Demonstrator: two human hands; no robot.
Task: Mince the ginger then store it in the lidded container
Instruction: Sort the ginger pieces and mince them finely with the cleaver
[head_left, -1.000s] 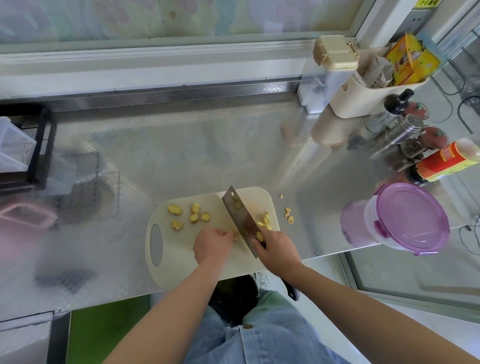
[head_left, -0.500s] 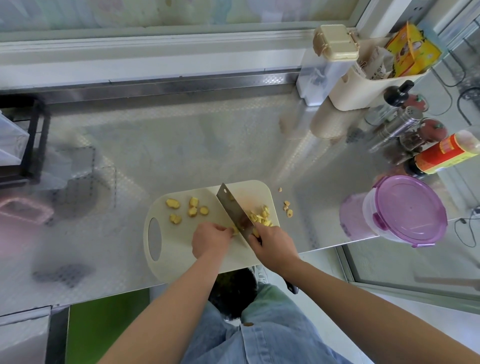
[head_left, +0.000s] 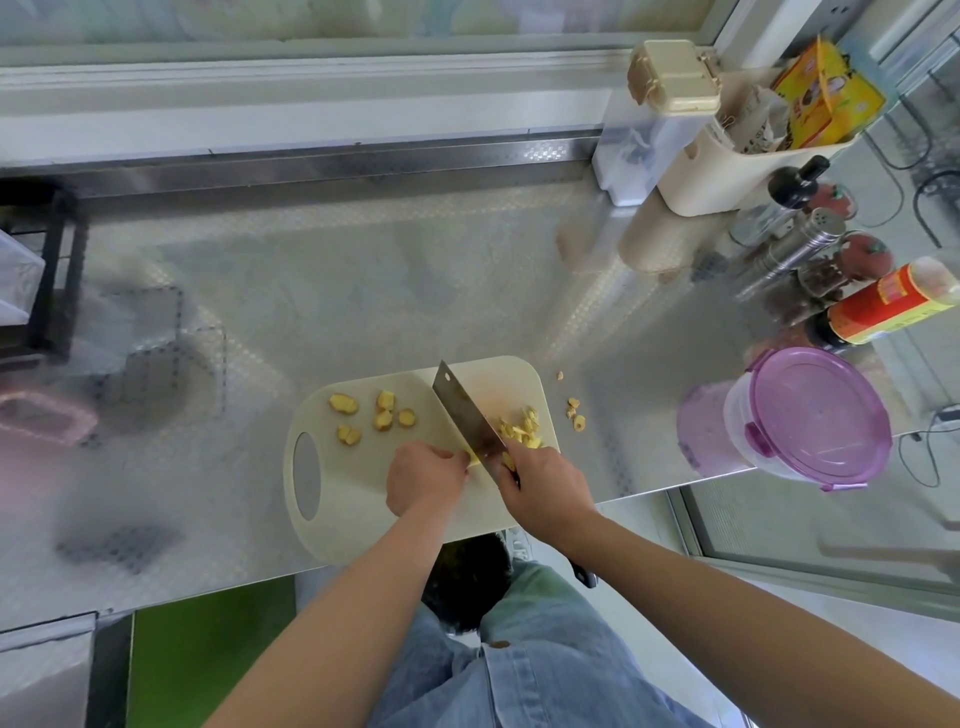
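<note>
1. I'm watching the right hand (head_left: 545, 488) clamping the cleaver (head_left: 467, 415) on the cutting board (head_left: 358, 493).
2. The left hand (head_left: 426, 480) is pinching ginger (head_left: 474, 458) against the blade with curled fingers.
3. The lidded container (head_left: 815, 415) is standing closed, well to the right.
4. The red bottle (head_left: 893, 306) is showing a label too blurred to read.

A home kitchen: steel counter (head_left: 363, 291), cutting board (head_left: 358, 499), sauce bottle (head_left: 883, 306) and pepper shaker (head_left: 795, 244) by the window

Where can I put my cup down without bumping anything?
The big bare stretch of counter behind the cutting board, between the black rack and the cream caddy. The right side is crowded: bottles and the purple-lidded container.
</note>
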